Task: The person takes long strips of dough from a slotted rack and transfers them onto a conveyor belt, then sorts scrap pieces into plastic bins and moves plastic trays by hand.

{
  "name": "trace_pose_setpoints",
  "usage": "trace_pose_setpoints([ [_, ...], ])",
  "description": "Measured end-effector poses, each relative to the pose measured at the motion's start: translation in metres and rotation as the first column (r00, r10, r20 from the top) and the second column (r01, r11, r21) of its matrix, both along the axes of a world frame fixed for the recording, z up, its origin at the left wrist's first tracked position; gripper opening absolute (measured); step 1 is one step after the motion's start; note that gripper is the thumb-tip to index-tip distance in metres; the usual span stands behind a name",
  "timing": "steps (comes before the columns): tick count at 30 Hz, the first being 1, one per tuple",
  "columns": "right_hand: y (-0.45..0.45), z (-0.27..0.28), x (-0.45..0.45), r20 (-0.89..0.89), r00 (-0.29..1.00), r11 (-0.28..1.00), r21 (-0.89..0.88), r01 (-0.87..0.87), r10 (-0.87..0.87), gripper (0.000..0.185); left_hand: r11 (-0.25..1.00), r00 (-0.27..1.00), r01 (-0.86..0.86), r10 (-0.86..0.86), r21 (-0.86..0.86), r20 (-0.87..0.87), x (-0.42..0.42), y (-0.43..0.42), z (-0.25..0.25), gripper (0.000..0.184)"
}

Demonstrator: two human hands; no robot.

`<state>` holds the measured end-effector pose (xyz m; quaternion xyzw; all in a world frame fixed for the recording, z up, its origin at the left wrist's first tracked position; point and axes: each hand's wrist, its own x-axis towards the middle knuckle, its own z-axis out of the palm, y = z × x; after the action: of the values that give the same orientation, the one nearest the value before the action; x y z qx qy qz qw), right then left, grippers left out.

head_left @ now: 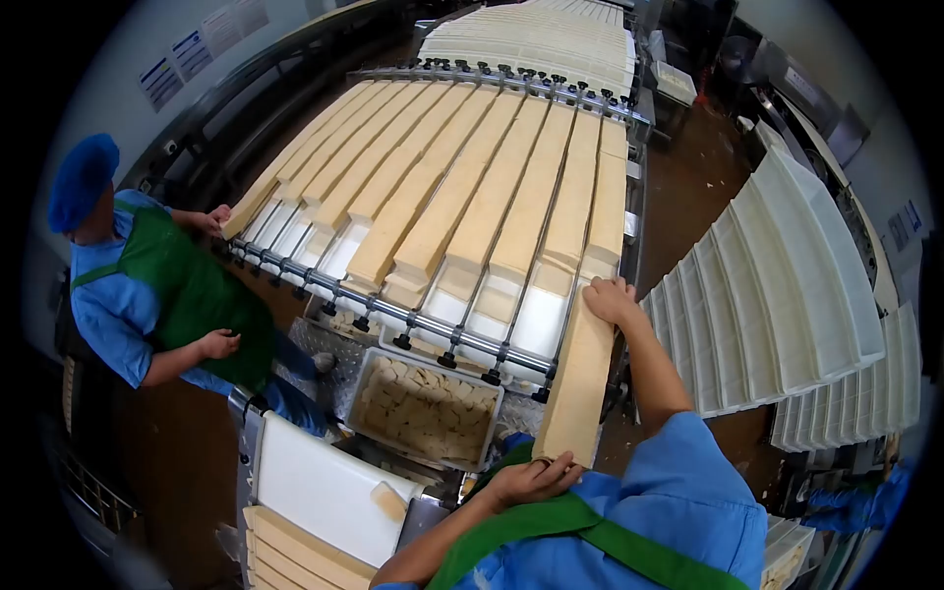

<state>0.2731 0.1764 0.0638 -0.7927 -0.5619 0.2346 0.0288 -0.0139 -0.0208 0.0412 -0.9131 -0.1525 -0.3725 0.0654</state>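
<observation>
Long, pale-yellow, soft-looking bar [578, 379] is held between both bare hands, running lengthwise from one to the other. Left hand [536, 479]: at the near end, fingers bent and pinching the end edge, part of the grip hidden. Right hand [612, 299]: at the far end, fingers folded across the top; underside contact not visible. Judgement: the two-ended hold probably spreads the load, since a bar this long could sag or snap if taken at one end. Beyond and to the left of the right hand, similar pale-yellow bars [497, 197] lie side by side on a white surface [539, 320], thin dividers between them; these presumably keep the rows straight and the sides from rubbing. Their near ends are staggered. A metal rail with black knobs [482, 339] crosses left of the held bar. Left of and beyond the left hand, a pale rectangular crate [393, 450] holds broken pale pieces [423, 403], placed below the rail, perhaps to catch scraps. White belt [315, 472] left of the left hand, one loose flat piece [388, 500] on it. Right of the right hand: white ribbed trays [767, 285]. Co-worker [187, 275], far left, touches the outermost bar.
</observation>
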Motion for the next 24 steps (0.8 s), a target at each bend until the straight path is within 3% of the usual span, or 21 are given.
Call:
trace_pose_setpoints([
  [4,0.012,-0.006,0.011,-0.028,1.0,0.998,-0.061,-0.003,0.001,0.059,0.997,1.0,0.012,-0.012,0.07,0.0,0.007,0.014,0.009,0.032],
  [7,0.018,-0.011,0.016,-0.026,1.0,0.999,-0.044,0.013,-0.014,0.059,1.0,0.998,0.018,-0.017,-0.008,0.063,0.013,0.014,0.0,0.033],
  [9,0.022,-0.016,0.019,-0.013,1.0,1.0,-0.022,-0.008,0.007,0.059,0.937,0.995,0.101,-0.097,-0.336,0.028,0.018,0.019,0.001,0.04],
  [11,0.018,-0.023,0.017,0.163,0.986,0.973,0.217,-0.08,0.044,0.056,0.915,0.992,0.091,-0.118,-0.393,-0.047,0.027,0.034,0.005,0.042],
  [12,0.014,-0.027,0.014,0.158,0.986,0.972,0.219,-0.081,0.047,0.056,0.89,0.983,0.079,-0.145,-0.448,-0.114,0.033,0.041,0.007,0.044],
  [14,-0.002,-0.023,-0.002,0.192,0.978,0.91,0.415,-0.009,-0.078,0.054,0.875,0.99,0.055,-0.111,-0.482,-0.089,0.047,0.057,-0.005,0.044],
  [15,-0.013,-0.023,-0.009,0.19,0.979,0.91,0.415,-0.013,-0.073,0.054,0.856,0.995,0.037,-0.079,-0.516,-0.06,0.051,0.064,-0.013,0.044],
  [17,-0.04,-0.021,-0.022,0.016,0.999,0.923,0.382,-0.037,0.034,0.059,0.85,0.986,0.083,-0.147,-0.521,-0.082,0.052,0.07,-0.02,0.042],
  [19,-0.072,-0.01,-0.035,-0.079,0.983,0.952,0.274,-0.14,0.167,0.065,0.9,0.993,0.116,-0.109,-0.42,0.041,0.052,0.065,-0.026,0.041],
  [22,-0.109,0.008,-0.046,-0.171,0.957,0.969,0.116,-0.218,0.235,0.069,0.94,0.998,0.06,-0.066,-0.335,-0.005,0.046,0.064,-0.027,0.035],
  [24,-0.122,0.009,-0.05,-0.178,0.946,0.96,0.129,-0.249,0.27,0.07,0.951,0.998,0.054,-0.06,-0.305,-0.008,0.044,0.064,-0.028,0.032],
])
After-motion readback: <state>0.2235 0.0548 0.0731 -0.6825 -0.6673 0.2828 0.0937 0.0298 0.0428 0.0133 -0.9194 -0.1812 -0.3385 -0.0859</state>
